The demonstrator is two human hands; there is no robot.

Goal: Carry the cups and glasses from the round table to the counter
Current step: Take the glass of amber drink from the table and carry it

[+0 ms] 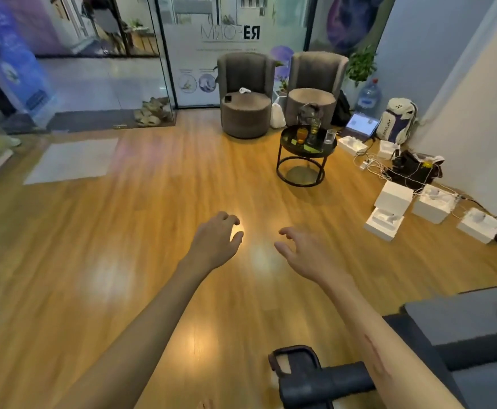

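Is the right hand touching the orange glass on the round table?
Apart. The head view shows the right hand over bare floor, far from the orange glass.

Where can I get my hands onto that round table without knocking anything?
The round table has bare tray at its left edge, left of the orange glass. The back and right are crowded: the jug and clear glasses stand close together. Both hands are empty over open floor.
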